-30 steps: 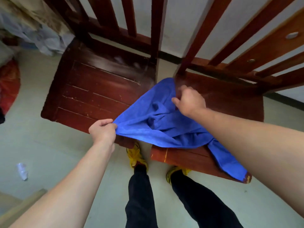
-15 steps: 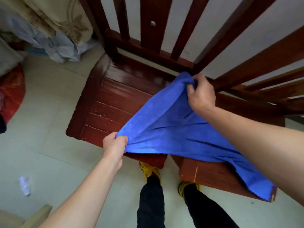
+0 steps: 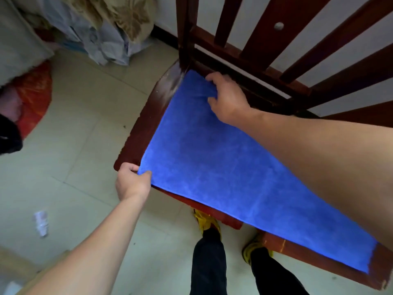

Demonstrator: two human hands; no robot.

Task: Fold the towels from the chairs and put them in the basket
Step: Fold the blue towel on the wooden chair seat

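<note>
Two chair seats side by side, filling the centre and lower right of the frame, carry the blue towel, and it lies spread nearly flat across both, bridging the gap between them above your shoes. That flat spread is what you want before the first fold, so finish it properly: draw the cloth taut between your hands until the small ripples near the upper corner go out.

Your right hand, upper centre of the frame, sits on the far corner by the chair back, fingers curled down and bunching a little cloth; whether the thumb is under the edge I cannot tell. Your left hand, centre left, pinches the near corner at the seat's front edge, thumb on top and fingers closed beneath.

Judging from this, the fold comes next. Keep both corners gripped at the very tips, lift them together and carry them toward the far end at the lower right, which hangs off the seat edge there. Match corner to corner before you let the cloth settle, or the edges will skew. Watch the gap between the seats, where the middle could sag.

No basket shows in the frame.
</note>
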